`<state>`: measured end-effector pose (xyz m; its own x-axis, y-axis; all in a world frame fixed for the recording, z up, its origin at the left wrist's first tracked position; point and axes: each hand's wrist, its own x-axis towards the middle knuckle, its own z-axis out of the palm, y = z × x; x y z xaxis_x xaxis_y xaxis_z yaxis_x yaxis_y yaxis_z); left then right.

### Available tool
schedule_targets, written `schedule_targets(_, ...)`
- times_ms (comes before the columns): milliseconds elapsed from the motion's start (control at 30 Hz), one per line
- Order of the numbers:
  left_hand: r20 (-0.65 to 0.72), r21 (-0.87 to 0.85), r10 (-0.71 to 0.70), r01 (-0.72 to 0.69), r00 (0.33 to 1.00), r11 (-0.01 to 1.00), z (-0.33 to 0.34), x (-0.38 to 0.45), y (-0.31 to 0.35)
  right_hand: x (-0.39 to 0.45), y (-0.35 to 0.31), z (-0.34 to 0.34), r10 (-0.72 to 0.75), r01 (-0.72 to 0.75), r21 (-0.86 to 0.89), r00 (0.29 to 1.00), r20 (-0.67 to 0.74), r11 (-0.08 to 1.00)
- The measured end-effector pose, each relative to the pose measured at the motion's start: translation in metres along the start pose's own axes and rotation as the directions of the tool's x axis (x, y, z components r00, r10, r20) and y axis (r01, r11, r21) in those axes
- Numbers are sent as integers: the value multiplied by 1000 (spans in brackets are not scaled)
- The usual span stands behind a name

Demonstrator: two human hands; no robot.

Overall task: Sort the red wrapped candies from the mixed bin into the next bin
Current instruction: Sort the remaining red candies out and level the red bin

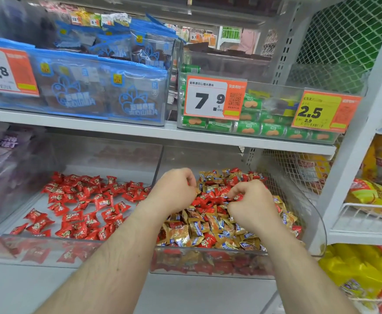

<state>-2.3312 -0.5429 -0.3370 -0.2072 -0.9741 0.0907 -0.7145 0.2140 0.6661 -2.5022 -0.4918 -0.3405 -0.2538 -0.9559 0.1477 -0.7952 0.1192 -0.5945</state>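
Note:
The mixed bin [210, 261], a clear plastic tub at the right of the lower shelf, holds gold wrapped candies [199, 230] and red wrapped candies [208, 201] piled together. The clear bin to its left [49, 248] holds only red candies [83, 200] scattered over its floor. Both my hands are inside the mixed bin. My left hand [174, 189] has its fingers curled down into the pile near the bin's left wall. My right hand [251, 200] curls over red candies in the middle. What the fingertips of either hand hold is hidden.
A shelf board [140, 130] runs close above the bins, carrying tubs of blue packets [94, 87] and green packets [249, 128] with price tags. A purple-candy bin [4, 166] stands at far left. White upright and wire baskets with yellow bags [371, 196] stand at the right.

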Motion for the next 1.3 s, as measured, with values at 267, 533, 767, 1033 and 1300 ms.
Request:
schedule_targets(267,45,498,-111,74,993,864,30,19,-5,22,-6,30,-32,45,-436,999,37,899)
schedule_targets(533,-35,274,-60,67,998,959,21,13,-4,16,-2,13,-32,31,-13,992,-120,999)
schedule_targets(767,-65,124,7,1,998,992,16,4,0,10,18,-27,175,-4,547,949,-262,837)
schedule_targets(1033,54,371,28,-46,998,928,31,12,2,11,42,-48,370,-196,484,881,-295,853)
schedule_targets(1300,-24,418,-36,43,999,907,50,23,0,25,58,-32,248,-283,-174,948,-197,943)
